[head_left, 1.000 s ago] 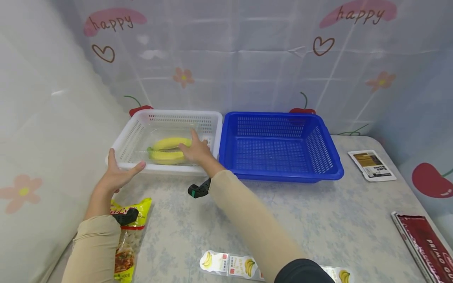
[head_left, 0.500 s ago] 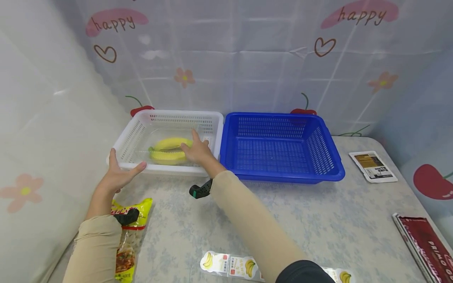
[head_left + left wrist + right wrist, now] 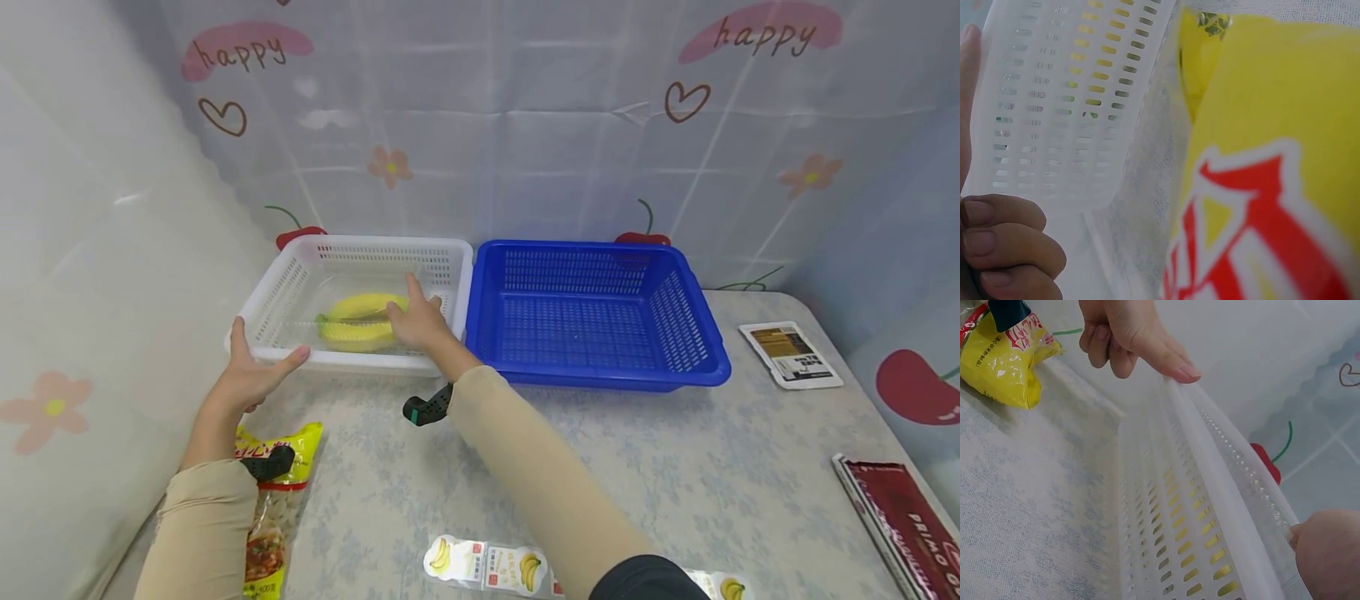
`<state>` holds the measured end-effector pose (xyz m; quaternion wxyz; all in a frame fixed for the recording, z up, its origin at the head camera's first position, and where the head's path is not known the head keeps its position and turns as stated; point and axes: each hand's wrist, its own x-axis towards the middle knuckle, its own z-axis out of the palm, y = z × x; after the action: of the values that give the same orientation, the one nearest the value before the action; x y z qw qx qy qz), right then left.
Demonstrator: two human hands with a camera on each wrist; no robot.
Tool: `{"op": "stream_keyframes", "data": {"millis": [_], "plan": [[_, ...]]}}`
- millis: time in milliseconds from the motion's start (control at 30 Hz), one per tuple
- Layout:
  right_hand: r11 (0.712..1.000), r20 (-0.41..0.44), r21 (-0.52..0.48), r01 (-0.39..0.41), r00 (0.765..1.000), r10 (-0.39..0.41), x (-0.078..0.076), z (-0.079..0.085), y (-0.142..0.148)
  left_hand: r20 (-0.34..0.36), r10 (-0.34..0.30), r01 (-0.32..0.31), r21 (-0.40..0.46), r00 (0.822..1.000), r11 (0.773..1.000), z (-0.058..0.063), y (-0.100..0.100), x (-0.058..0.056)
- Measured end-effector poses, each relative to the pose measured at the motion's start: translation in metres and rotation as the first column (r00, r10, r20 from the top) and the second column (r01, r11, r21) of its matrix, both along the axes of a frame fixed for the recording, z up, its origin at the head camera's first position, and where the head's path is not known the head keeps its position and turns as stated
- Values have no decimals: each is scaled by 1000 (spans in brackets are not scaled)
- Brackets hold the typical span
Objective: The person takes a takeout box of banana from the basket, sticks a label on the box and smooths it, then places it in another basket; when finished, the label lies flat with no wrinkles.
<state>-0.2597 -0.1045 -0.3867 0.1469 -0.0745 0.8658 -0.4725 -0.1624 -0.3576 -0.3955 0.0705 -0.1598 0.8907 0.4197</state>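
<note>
My left hand [image 3: 250,372] holds the front left corner of the white basket [image 3: 360,358]. Its thumb lies over the front rim and its index finger along the left side; the other fingers are curled below, outside the wall [image 3: 1054,119]. Inside the basket is a clear plastic box [image 3: 303,321] with yellow bananas [image 3: 360,335] in it. My right hand [image 3: 422,321] reaches into the basket's right side. In the right wrist view, it pinches the box's clear edge [image 3: 1244,464]; the fingertips are partly hidden. A yellow food bag [image 3: 303,450] lies under my left forearm.
A blue basket [image 3: 592,375] stands against the white one on the right. Banana-print labels [image 3: 491,565] lie at the table's front. A white-edged packet [image 3: 791,355] and dark red packages [image 3: 896,517] lie on the right side. Printed curtains [image 3: 487,125] enclose the back and sides.
</note>
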Motion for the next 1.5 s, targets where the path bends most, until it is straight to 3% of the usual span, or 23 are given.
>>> {"op": "stream_keyframes", "data": {"millis": [767, 1000, 1500], "plan": [[992, -72, -92, 88, 993, -95, 0, 4, 1, -32, -2, 2, 24, 999, 1000, -5, -2, -3], [991, -87, -116, 69, 993, -80, 2, 12, 4, -52, -4, 6, 31, 999, 1000, -5, -2, -2], [985, -102, -173, 18, 994, -37, 8, 33, 23, -18, -4, 4, 32, 1000, 999, -3, -2, -2]]}}
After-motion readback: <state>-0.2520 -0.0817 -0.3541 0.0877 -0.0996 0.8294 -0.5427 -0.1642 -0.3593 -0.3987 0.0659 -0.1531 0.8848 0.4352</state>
